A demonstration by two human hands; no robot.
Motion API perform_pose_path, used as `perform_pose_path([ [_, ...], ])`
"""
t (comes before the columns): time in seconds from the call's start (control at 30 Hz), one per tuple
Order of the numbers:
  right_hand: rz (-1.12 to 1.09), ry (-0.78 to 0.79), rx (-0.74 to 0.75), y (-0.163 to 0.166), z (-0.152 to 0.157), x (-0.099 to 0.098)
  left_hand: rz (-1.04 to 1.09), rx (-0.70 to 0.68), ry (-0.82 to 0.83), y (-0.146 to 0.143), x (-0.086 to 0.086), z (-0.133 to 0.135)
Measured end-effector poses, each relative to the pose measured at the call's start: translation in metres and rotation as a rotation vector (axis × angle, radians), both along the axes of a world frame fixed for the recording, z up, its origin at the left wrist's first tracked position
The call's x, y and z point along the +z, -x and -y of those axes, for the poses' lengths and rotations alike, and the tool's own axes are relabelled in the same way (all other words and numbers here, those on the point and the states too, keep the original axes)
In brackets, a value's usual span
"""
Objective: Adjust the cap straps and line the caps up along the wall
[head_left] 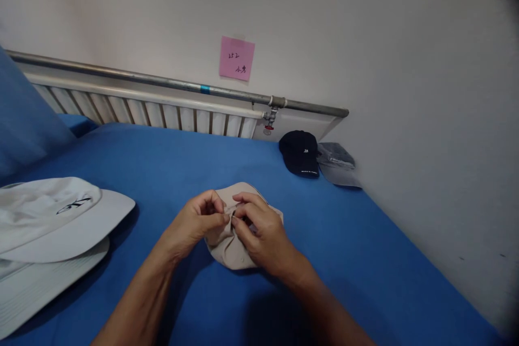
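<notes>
A beige cap (227, 251) lies crumpled on the blue sheet (170, 173) in front of me. My left hand (197, 224) and my right hand (261, 232) both rest on it, fingers curled, pinching the fabric near its back strap where the thumbs meet. The strap itself is mostly hidden under my fingers.
White caps (48, 216) are stacked at the left edge. A dark navy cap (300, 154) and a grey cap (338, 165) lie by the wall at the back right. A radiator (162, 113) with a pipe runs along the far side. A pink note (237, 58) hangs on the wall.
</notes>
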State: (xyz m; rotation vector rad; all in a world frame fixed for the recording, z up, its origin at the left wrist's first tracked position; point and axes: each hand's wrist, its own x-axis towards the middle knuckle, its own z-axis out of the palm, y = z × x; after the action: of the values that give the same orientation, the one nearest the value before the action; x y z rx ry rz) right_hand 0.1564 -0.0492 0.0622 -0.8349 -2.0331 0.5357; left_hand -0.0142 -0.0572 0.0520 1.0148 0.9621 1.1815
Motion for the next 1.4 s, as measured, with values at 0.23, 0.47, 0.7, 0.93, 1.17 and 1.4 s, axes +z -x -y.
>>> perform_pose_path([
  [0.23,-0.045,0.010,0.005,-0.004,-0.002,-0.003,0.010,-0.008,-0.005,0.004,-0.003,-0.001],
  [0.47,0.006,-0.030,-0.012,0.001,-0.001,-0.006,-0.104,-0.029,-0.027,0.003,-0.002,0.000],
  [0.7,-0.003,-0.119,-0.034,0.001,0.000,-0.010,0.013,-0.035,-0.037,0.002,-0.003,-0.002],
  [0.93,-0.039,-0.076,-0.005,0.002,-0.001,-0.016,-0.025,0.003,0.036,0.005,-0.003,-0.001],
  [1.17,-0.311,0.501,0.053,-0.009,-0.009,-0.011,0.031,-0.048,0.035,0.014,-0.003,-0.003],
  [1.4,-0.438,0.764,0.126,-0.009,-0.014,-0.018,0.046,-0.163,0.080,0.021,-0.003,-0.003],
])
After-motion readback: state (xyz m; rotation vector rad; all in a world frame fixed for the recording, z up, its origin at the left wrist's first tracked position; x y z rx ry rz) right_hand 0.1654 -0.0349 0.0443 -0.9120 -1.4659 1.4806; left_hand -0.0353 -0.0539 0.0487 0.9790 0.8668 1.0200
